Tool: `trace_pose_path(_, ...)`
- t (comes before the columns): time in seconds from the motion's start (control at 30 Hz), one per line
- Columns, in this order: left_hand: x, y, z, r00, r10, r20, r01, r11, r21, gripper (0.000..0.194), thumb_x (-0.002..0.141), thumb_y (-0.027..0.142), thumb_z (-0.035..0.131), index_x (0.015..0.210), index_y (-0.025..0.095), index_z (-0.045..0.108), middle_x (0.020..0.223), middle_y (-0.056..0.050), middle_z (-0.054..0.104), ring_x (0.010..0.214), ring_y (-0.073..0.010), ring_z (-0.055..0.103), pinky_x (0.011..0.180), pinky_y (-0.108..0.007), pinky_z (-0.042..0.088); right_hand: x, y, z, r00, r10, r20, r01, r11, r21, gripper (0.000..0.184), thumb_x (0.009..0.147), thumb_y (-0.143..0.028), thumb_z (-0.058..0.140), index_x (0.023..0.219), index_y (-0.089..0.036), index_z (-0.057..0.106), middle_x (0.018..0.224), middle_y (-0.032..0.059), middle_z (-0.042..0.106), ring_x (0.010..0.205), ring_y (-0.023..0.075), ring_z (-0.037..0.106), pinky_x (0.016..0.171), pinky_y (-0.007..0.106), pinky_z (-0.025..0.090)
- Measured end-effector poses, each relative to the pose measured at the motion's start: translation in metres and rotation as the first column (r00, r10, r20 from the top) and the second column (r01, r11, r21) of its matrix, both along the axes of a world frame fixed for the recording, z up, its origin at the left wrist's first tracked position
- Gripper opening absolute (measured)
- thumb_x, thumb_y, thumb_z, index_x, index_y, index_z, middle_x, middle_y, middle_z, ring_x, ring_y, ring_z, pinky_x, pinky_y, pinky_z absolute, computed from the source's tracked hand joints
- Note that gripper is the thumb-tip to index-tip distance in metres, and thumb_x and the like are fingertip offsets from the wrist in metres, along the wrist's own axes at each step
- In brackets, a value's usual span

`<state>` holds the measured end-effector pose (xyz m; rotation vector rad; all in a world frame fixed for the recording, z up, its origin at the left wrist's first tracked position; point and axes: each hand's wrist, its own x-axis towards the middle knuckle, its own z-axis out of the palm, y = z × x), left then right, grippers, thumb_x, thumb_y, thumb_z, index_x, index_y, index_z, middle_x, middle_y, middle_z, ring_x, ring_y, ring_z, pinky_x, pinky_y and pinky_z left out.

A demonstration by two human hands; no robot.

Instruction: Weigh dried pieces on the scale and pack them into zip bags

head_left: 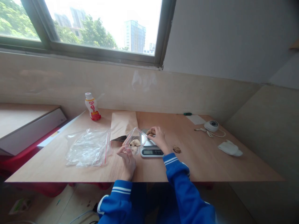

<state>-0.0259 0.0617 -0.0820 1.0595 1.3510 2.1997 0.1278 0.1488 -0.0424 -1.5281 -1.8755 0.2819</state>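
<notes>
My left hand [127, 158] pinches the lower edge of a small clear zip bag [135, 141] with pale brown pieces inside, and the bag's mouth is held open toward the scale. My right hand [157, 136] is over the platform of a small digital kitchen scale [150, 150], with its fingers closed on a pale brown piece [150, 132]. A brown paper bag [123, 123] lies just behind the zip bag. Both arms wear blue sleeves with white stripes.
A pile of clear zip bags [87, 147] lies to the left. A red and white bottle [92, 106] stands at the back left. One brown piece [177, 149] lies right of the scale. At the right are a white round device with cable [211, 126], a crumpled tissue [230, 148] and a paper slip [196, 119].
</notes>
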Motion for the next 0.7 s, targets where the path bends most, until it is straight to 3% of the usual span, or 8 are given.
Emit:
trace_pose_path(0.2, 0.001, -0.001, 0.004, 0.999, -0.040, -0.006, 0.040, 0.999, -0.015, 0.041, 0.079, 0.062, 0.050, 0.083, 0.024, 0.035, 0.080, 0.002, 0.051, 0.062, -0.0126, 0.055, 0.064, -0.034, 0.051, 0.007, -0.009, 0.011, 0.946, -0.023, -0.324, 0.053, 0.995, 0.085, 0.025, 0.068, -0.028, 0.068, 0.086, -0.019, 0.053, 0.092, 0.0040, 0.053, 0.085, 0.0197, 0.056, 0.077, 0.033, 0.047)
trace_pose_path(0.3, 0.002, -0.003, 0.003, 0.999, -0.051, -0.012, 0.051, 0.998, -0.033, 0.037, 0.081, 0.059, 0.050, 0.085, 0.025, 0.035, 0.083, 0.000, 0.053, 0.066, -0.0146, 0.056, 0.068, -0.037, 0.052, 0.013, -0.018, 0.028, 0.843, -0.053, -0.536, 0.158, 0.976, 0.152, 0.028, 0.073, -0.034, 0.066, 0.090, -0.019, 0.052, 0.094, 0.0055, 0.055, 0.082, 0.0180, 0.058, 0.075, 0.033, 0.049)
trace_pose_path(0.37, 0.001, -0.003, 0.002, 0.998, -0.054, -0.018, 0.053, 0.998, -0.034, 0.034, 0.082, 0.055, 0.051, 0.086, 0.025, 0.036, 0.085, -0.002, 0.054, 0.072, -0.0167, 0.058, 0.073, -0.040, 0.051, 0.016, -0.028, 0.043, 0.713, -0.112, -0.692, 0.326, 0.927, 0.187, 0.031, 0.077, -0.040, 0.063, 0.096, -0.019, 0.049, 0.097, 0.0068, 0.056, 0.083, 0.0180, 0.059, 0.074, 0.035, 0.050)
trace_pose_path(0.43, 0.001, -0.003, 0.001, 0.998, -0.054, -0.025, 0.053, 0.998, -0.030, 0.032, 0.083, 0.053, 0.051, 0.086, 0.025, 0.036, 0.086, -0.003, 0.054, 0.076, -0.0181, 0.060, 0.076, -0.042, 0.051, 0.015, -0.040, 0.057, 0.585, -0.161, -0.795, 0.516, 0.830, 0.212, 0.032, 0.083, -0.045, 0.055, 0.101, -0.020, 0.046, 0.102, 0.0086, 0.055, 0.087, 0.0193, 0.058, 0.078, 0.038, 0.049)
trace_pose_path(0.5, 0.001, -0.003, 0.001, 0.998, -0.052, -0.042, 0.051, 0.999, -0.017, 0.030, 0.084, 0.051, 0.051, 0.086, 0.025, 0.036, 0.089, -0.004, 0.055, 0.080, -0.0187, 0.061, 0.078, -0.043, 0.050, 0.006, -0.056, 0.064, 0.551, -0.174, -0.816, 0.591, 0.771, 0.235, 0.031, 0.089, -0.048, 0.046, 0.105, -0.021, 0.045, 0.106, 0.0098, 0.054, 0.093, 0.0205, 0.058, 0.082, 0.040, 0.048)
trace_pose_path(0.57, 0.000, -0.003, 0.002, 0.997, -0.046, -0.061, 0.046, 0.999, 0.000, 0.028, 0.085, 0.049, 0.050, 0.086, 0.024, 0.036, 0.093, -0.005, 0.056, 0.085, -0.0190, 0.062, 0.080, -0.043, 0.050, -0.008, -0.072, 0.065, 0.658, -0.124, -0.743, 0.448, 0.857, 0.255, 0.033, 0.088, -0.049, 0.047, 0.107, -0.022, 0.047, 0.108, 0.0101, 0.053, 0.093, 0.0209, 0.058, 0.083, 0.041, 0.049)
trace_pose_path(0.63, 0.001, -0.002, 0.004, 0.996, -0.038, -0.076, 0.039, 0.999, 0.015, 0.026, 0.086, 0.047, 0.050, 0.088, 0.024, 0.036, 0.099, -0.006, 0.057, 0.091, -0.0198, 0.062, 0.084, -0.043, 0.049, -0.021, -0.087, 0.062, 0.805, 0.043, -0.592, 0.119, 0.965, 0.232, 0.045, 0.078, -0.049, 0.063, 0.112, -0.022, 0.050, 0.119, 0.0114, 0.049, 0.095, 0.0216, 0.058, 0.083, 0.040, 0.050)
trace_pose_path(0.7, 0.002, -0.001, 0.005, 0.995, -0.045, -0.089, 0.049, 0.998, 0.048, 0.023, 0.088, 0.043, 0.047, 0.091, 0.025, 0.034, 0.106, -0.008, 0.059, 0.099, -0.0206, 0.061, 0.088, -0.044, 0.047, -0.026, -0.096, 0.057, 0.854, 0.133, -0.503, -0.042, 0.981, 0.188, 0.053, 0.077, -0.045, 0.066, 0.121, -0.024, 0.047, 0.128, 0.0122, 0.043, 0.102, 0.0220, 0.056, 0.087, 0.040, 0.049)
